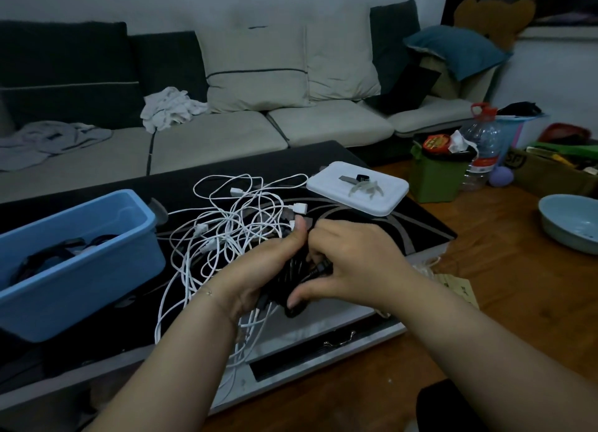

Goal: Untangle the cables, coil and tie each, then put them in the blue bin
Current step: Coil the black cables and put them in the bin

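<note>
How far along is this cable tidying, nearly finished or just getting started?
Partly done, it seems. Dark cables already lie in the blue plastic bin. In hand: the left hand and right hand both grip a black cable bundle, apparently coiling it. Left: the tangled white cables spread on the black table are still knotted together, uncoiled and untied. Most work remains.

Two hands, the left hand [259, 269] and the right hand [349, 263]. One blue bin [81, 269] at the left. One white lid [357, 189] on the far right of the surface [404, 224]. One green bin [437, 179], one water bottle [482, 140] and one bowl [569, 221] at the right. The tangled white cables [226, 231] cannot be counted.
</note>
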A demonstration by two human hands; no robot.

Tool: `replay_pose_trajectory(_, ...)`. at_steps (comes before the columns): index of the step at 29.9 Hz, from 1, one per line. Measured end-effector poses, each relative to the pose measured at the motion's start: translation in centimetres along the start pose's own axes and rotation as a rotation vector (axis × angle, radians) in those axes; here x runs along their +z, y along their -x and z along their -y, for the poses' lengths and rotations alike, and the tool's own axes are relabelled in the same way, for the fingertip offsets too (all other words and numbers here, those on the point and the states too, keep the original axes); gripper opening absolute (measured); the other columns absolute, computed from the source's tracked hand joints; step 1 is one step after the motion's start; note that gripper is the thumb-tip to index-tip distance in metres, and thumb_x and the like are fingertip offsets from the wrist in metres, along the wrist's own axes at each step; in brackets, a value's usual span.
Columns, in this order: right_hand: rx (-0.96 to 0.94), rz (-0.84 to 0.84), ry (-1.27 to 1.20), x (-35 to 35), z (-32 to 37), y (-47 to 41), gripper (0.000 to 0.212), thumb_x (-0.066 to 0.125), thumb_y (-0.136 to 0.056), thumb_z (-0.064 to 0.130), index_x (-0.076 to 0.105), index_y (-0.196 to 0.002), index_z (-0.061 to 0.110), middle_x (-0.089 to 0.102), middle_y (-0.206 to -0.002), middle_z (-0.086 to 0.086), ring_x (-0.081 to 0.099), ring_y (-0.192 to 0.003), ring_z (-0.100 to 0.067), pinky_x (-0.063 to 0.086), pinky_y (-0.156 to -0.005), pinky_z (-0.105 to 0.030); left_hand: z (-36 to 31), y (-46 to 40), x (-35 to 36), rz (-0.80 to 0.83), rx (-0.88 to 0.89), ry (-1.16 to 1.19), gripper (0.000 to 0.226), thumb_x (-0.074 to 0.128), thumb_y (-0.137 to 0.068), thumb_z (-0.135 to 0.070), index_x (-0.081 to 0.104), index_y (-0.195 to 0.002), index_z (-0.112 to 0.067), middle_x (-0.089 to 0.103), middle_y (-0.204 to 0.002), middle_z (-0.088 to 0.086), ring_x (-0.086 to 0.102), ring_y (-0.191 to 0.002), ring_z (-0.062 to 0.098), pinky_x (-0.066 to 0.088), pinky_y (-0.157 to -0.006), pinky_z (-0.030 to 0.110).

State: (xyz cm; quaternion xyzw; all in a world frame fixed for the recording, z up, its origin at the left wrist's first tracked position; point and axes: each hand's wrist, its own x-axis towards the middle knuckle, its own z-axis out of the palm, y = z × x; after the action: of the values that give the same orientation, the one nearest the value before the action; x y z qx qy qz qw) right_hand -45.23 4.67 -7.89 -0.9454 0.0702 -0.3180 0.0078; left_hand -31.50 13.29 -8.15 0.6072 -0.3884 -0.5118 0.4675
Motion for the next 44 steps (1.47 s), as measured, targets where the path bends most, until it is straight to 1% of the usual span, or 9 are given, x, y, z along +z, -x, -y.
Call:
replay_pose_trajectory(5,0.126,0.070,-0.362,0.4,-0.2,-0.1,0.050,0.065,-0.062,0.068,0.048,-0.068,0.021,0.050,-0.076,0.008,0.047,-0.070,-0.008,0.044,-0.058,-0.035,-0.1,-0.1,-0.4,-0.019,-0.021,0.079,0.072,0.047,-0.071,-0.071,0.070,-0.096,-0.008,0.071,-0.091,0.014,0.068,-0.085,0.028,0.050,-0.079,0.038)
replay_pose_trajectory(11,0.241,0.030,-0.762,0.2,-1.0,-0.1,0.043,0.083,-0.060,0.040,0.041,-0.059,0.028,0.049,-0.088,0.007,0.053,-0.081,-0.002,0.044,-0.073,-0.021,-0.4,0.6,-1.2,0.023,-0.032,0.055,0.057,0.040,-0.077,-0.067,0.053,-0.072,-0.012,0.063,-0.063,0.007,0.059,-0.051,0.017,0.046,-0.048,0.021)
replay_pose_trajectory(16,0.309,-0.059,-0.797,1.4,-1.8,-0.2,0.038,0.075,-0.061,0.046,0.046,-0.059,0.021,0.051,-0.094,0.005,0.049,-0.085,0.002,0.040,-0.074,-0.013,-0.4,0.9,0.5,0.148,-0.052,0.054,0.072,0.031,-0.075,-0.069,0.071,-0.081,-0.009,0.068,-0.065,0.014,0.068,-0.056,0.022,0.058,-0.056,0.030)
replay_pose_trajectory(19,0.378,-0.146,-0.884,2.4,-1.9,-0.2,0.037,0.074,-0.063,0.044,0.046,-0.059,0.022,0.053,-0.093,0.002,0.053,-0.088,-0.001,0.041,-0.080,-0.013,-0.6,0.3,1.4,0.141,-0.033,0.254,0.080,0.036,-0.067,-0.072,0.059,-0.115,-0.013,0.047,-0.043,0.006,0.053,-0.038,0.018,0.059,-0.073,0.039)
replay_pose_trajectory(25,0.507,-0.196,-0.826,2.5,-1.2,-0.2,0.030,0.075,-0.064,0.052,0.050,-0.074,0.039,0.064,-0.097,-0.003,0.060,-0.091,-0.013,0.048,-0.081,-0.030,-1.0,0.3,1.9,0.155,-0.071,0.401,0.075,0.025,-0.069,-0.079,0.061,-0.095,-0.018,0.033,-0.036,0.001,0.034,-0.026,0.013,0.055,-0.054,0.029)
replay_pose_trajectory(28,0.553,-0.082,-0.928,2.3,-1.2,-0.2,0.041,0.079,-0.071,0.045,0.046,-0.094,0.037,0.067,-0.103,0.015,0.062,-0.100,-0.002,0.047,-0.086,-0.024,-0.9,0.4,1.9,0.177,-0.052,0.377,0.080,0.024,-0.068,-0.082,0.065,-0.103,-0.022,0.032,-0.035,0.002,0.032,-0.025,0.013,0.050,-0.051,0.028)
replay_pose_trajectory(34,0.590,0.016,-1.118,2.1,-0.7,-0.8,0.016,0.067,-0.086,0.023,0.059,-0.098,0.017,0.059,-0.084,0.005,0.056,-0.057,0.002,0.046,-0.058,-0.013,-1.0,0.4,1.9,0.159,-0.058,0.371,0.082,0.020,-0.069,-0.083,0.064,-0.067,-0.014,0.032,-0.035,0.002,0.032,-0.025,0.014,0.049,-0.049,0.028)
replay_pose_trajectory(40,0.636,-0.034,-1.066,2.6,-1.1,-1.3,0.027,0.067,-0.086,0.029,0.056,-0.093,0.005,0.057,-0.053,0.011,0.056,-0.049,-0.008,0.045,-0.048,-0.021,-0.9,-0.3,1.6,0.035,-0.065,0.309,0.082,0.022,-0.073,-0.083,0.053,-0.062,-0.008,0.054,-0.049,0.012,0.055,-0.038,0.022,0.049,-0.065,0.034)
replay_pose_trajectory(44,0.614,-0.103,-1.006,3.1,-1.3,-1.5,0.028,0.069,-0.083,0.040,0.058,-0.085,0.014,0.056,-0.053,0.006,0.054,-0.049,-0.010,0.045,-0.053,-0.022,-1.2,-0.5,1.4,-0.043,-0.050,0.187,0.084,0.021,-0.068,-0.084,0.056,-0.056,-0.008,0.060,-0.052,0.014,0.060,-0.042,0.024,0.050,-0.048,0.024)
